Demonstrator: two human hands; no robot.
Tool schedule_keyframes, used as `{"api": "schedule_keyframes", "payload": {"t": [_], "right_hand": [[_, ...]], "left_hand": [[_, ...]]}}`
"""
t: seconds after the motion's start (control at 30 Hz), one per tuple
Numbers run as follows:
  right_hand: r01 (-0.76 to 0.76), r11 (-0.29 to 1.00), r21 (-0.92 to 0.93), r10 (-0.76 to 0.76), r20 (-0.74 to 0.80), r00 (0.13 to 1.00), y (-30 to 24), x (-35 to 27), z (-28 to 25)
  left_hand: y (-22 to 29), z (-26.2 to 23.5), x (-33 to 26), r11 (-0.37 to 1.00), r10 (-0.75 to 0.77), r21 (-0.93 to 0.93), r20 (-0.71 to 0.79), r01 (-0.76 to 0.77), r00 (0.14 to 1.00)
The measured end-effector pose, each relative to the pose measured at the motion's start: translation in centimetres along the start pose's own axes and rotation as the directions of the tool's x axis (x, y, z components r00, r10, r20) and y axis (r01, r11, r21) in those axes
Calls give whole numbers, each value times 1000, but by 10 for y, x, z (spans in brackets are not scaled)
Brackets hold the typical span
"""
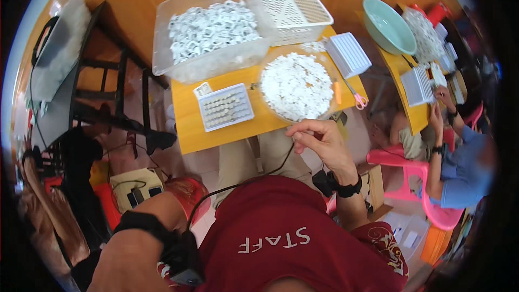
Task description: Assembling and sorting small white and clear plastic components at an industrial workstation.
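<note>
Has the right hand (324, 143) raised at the near rim of a round clear bowl (270, 110), with fingers bent and thumb close to the fingertips. Cannot tell an empty pinch from a grasp on something small. Just below the fingertips, a thin black cable (219, 190), curving leftward past the red shirt (281, 227) to a black device (186, 265) at the left wrist. At the lower left, partly cut off, the left hand (127, 257); impossible to tell if clenched or released.

In the bowl, near the front of the yellow table (186, 124), a heap of small white pieces (297, 84). To its left, a shallow white tray (230, 125) with rows of small round pieces (224, 106), beside a scrap of paper (203, 89). Behind, a large clear box (216, 70) of white ring-like pieces (213, 30), next to a cream basket (303, 35). Right of the bowl, an orange strip (337, 93), pink-handled scissors (360, 100) and a ridged white tray (350, 54).

Farther right, at another table, a pale green basin (389, 27) and a co-worker in blue (467, 162), with hands at a white tray (417, 87).
</note>
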State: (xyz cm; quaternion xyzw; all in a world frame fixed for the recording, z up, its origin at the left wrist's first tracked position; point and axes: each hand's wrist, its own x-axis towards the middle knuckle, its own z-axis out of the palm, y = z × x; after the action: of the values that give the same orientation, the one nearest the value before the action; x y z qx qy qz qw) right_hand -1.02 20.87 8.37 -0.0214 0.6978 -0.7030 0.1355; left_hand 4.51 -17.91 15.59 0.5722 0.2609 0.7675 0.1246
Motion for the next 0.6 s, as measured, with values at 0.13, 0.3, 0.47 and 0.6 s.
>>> {"api": "schedule_keyframes", "payload": {"t": [0.13, 0.3, 0.47, 0.6], "right_hand": [[2, 999, 51, -2, 7, 1000, 5, -1, 1], [-37, 999, 37, 38, -12, 999, 17, 12, 6], [-70, 967, -246, 72, -2, 997, 49, 40, 22], [98, 936, -339, -81, 64, 995, 50, 66, 36]], "left_hand": [[-2, -14, 7, 999, -17, -37, 28, 18, 999], [-31, 5, 18, 999, -33, -20, 46, 34, 998], [-99, -23, 12, 682, -1, 319, -899, 658, 438], [-148, -84, -53, 109, 80, 271, -961, 956, 263]]}}
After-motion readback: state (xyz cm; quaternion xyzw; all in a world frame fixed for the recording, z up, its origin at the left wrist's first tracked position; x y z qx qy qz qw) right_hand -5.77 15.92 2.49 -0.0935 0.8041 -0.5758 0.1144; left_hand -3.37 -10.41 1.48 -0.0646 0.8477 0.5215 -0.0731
